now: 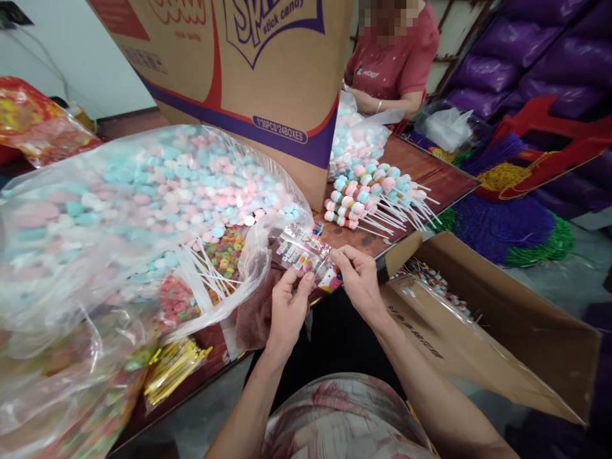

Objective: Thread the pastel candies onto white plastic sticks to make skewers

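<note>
Along the left part of the table point(406, 159) spreads 1 large clear plastic bag point(157, 169), filled with pink, blue and white marshmallows; at its open mouth, towards the near edge, lie multicoloured gummy candies point(227, 255) and loose white sticks point(210, 277). A printed stick candy carton point(272, 76) stands towards the far edge – its contents cannot be told; beside it sits a 2nd marshmallow bag point(361, 137), near a co-worker point(392, 70) at the far side. Below the table's right end, an open cardboard box point(540, 306) holds candy sticks point(435, 280) and clear plastic.

At the near edge, between the 2 hands, is a printed clear wrapper point(306, 252); the left hand point(291, 303) pinches its lower side, thumb and forefinger nearly together; the right hand point(358, 277) grips the other end, thumb against bent fingers – closed on the film. Marshmallow skewers point(366, 191) lie piled near the right corner; gold twist ties point(174, 370) lie by the near edge, further left.
</note>
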Motion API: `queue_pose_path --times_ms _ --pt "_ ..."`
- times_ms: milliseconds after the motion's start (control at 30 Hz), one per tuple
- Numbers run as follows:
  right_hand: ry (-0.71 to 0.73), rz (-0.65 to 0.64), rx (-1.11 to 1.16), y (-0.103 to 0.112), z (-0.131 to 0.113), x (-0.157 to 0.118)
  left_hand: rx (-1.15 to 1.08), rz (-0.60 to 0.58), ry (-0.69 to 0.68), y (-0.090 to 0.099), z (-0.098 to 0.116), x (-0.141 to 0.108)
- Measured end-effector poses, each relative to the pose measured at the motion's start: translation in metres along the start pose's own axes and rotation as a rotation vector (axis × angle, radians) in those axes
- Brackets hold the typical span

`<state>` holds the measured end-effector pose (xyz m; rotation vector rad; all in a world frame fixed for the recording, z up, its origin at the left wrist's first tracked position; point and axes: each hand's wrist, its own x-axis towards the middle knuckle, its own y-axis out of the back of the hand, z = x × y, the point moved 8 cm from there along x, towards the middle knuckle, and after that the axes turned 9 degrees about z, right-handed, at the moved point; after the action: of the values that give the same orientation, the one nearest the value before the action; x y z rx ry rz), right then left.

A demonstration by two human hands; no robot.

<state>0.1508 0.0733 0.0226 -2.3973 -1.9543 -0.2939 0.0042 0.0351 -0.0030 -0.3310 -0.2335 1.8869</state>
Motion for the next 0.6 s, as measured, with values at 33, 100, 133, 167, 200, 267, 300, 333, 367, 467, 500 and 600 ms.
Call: queue_pose_path --times_ms 33,100,133,167,200,267,300,333,367,467,500,600 --pt "-0.055 -0.006 0.066 -0.001 0.005 0.0 0.004 0.008 -0.003 0.001 0.0 0.0" --pt "-0.146 -0.015 0.184 -0.006 0.014 -0.001 0.005 0.026 0.011 0.004 -0.003 -0.001" --pt "-0.179 -0.018 0.231 -0.008 0.017 -0.001 0.001 0.03 0.024 0.005 -0.005 -0.001" --pt "-0.202 -0.019 0.269 -0.01 0.019 -0.002 -0.006 0.03 0.038 0.006 -0.006 -0.001" --pt "-0.218 -0.021 0.301 -0.012 0.02 -0.003 -0.016 0.026 0.049 0.007 -0.007 -0.002" --pt "-0.233 -0.027 0.334 -0.014 0.019 -0.004 -0.054 0.014 0.057 0.007 -0.006 -0.003" --pt "-0.235 -0.028 0.336 -0.015 0.018 -0.004 -0.078 0.011 0.059 0.006 -0.005 -0.003" --pt "-0.232 -0.027 0.327 -0.014 0.017 -0.005 -0.101 0.013 0.061 0.006 -0.004 -0.004" --pt "-0.218 -0.025 0.306 -0.014 0.014 -0.004 -0.124 0.018 0.068 0.006 -0.003 -0.004" --pt "-0.131 -0.028 0.212 -0.011 0.002 -0.006 -0.2 0.054 0.099 0.004 0.001 -0.002" --pt "-0.1 -0.044 0.183 -0.012 -0.003 -0.007 -0.229 0.073 0.107 0.003 0.003 -0.001" --pt "-0.068 -0.108 0.142 -0.018 -0.009 -0.014 -0.309 0.147 0.098 0.005 0.011 0.005"
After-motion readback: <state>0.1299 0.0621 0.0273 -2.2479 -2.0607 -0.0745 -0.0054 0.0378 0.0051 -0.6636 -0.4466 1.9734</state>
